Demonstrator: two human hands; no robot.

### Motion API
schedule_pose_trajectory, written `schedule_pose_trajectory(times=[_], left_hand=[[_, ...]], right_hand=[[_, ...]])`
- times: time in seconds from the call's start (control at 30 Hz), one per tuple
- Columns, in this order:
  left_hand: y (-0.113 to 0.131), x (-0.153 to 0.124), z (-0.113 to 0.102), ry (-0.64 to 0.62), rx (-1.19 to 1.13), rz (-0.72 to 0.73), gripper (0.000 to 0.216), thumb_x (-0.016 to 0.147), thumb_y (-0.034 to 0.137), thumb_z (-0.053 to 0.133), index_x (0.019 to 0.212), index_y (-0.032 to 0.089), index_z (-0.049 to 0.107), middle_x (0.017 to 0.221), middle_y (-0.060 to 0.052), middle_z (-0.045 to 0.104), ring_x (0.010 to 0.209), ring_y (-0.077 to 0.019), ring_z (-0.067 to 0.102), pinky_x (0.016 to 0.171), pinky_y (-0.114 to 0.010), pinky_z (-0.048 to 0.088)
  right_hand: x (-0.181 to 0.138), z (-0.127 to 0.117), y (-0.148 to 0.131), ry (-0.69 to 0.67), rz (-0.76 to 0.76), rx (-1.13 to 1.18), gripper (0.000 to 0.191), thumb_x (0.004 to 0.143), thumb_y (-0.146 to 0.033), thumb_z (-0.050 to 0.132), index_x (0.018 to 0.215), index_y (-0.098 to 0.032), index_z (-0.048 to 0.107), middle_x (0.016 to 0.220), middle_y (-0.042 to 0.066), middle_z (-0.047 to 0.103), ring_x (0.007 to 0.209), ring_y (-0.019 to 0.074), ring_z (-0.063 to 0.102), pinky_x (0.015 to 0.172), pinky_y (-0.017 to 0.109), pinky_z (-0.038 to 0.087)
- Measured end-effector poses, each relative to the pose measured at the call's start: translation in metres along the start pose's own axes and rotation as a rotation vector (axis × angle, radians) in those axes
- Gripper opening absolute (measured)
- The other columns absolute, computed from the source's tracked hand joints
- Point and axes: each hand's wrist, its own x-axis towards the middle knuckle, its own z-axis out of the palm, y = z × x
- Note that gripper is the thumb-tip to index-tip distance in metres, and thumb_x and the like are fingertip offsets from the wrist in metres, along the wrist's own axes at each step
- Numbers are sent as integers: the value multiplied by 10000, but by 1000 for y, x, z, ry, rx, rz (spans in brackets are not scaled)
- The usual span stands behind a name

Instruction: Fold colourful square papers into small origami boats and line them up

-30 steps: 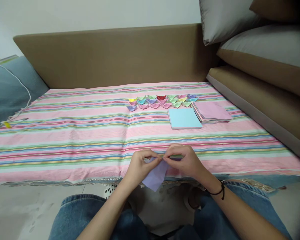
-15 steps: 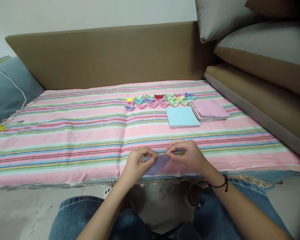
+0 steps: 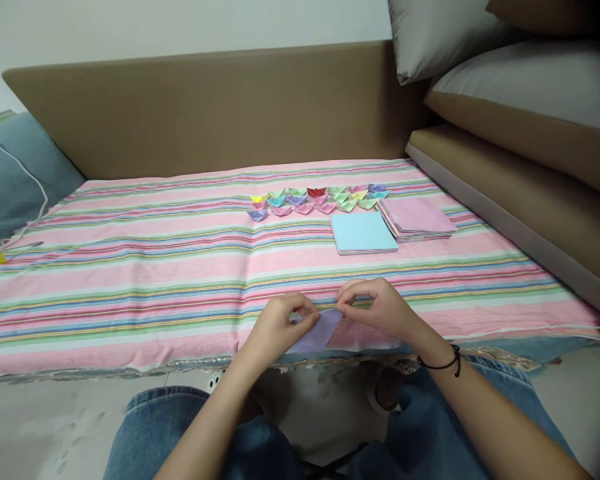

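A sheet of purple paper (image 3: 314,337) hangs tilted between my hands, just above the front edge of the striped cloth. My left hand (image 3: 285,327) pinches its upper edge with thumb and fingers. At the paper's upper right corner, my right hand (image 3: 375,307) has its thumb and fingertips closed on it. Farther back lie a stack of light blue paper squares (image 3: 364,232) and, touching it on the right, a fanned stack with a pink sheet (image 3: 420,217) on top. Several small folded paper boats (image 3: 307,201) in mixed colours stand in rows behind the stacks.
The pink striped cloth (image 3: 180,267) covers the flat surface under everything. A brown backrest (image 3: 220,113) closes off the back. Large cushions (image 3: 520,93) are piled at the right. A white cable (image 3: 30,175) runs along the left over a blue-grey cushion (image 3: 45,157).
The purple paper has tilted and shows more of its face. My left hand has shifted slightly right along its upper edge. Both hands keep their pinch.
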Motion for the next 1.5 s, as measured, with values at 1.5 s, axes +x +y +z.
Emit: schedule_pose_trajectory(times=[1.5], left_hand=[[-7,-3,19,511,-518,-18,275,670,223,725,885,185,557,1138,-66,488,616,-43,555,554,-193,495]], right_hand=[[-2,24,18,37,234,562,452,677,-397,736,1064,-197,615,1076,100,670,990,228,623,803,343,519]])
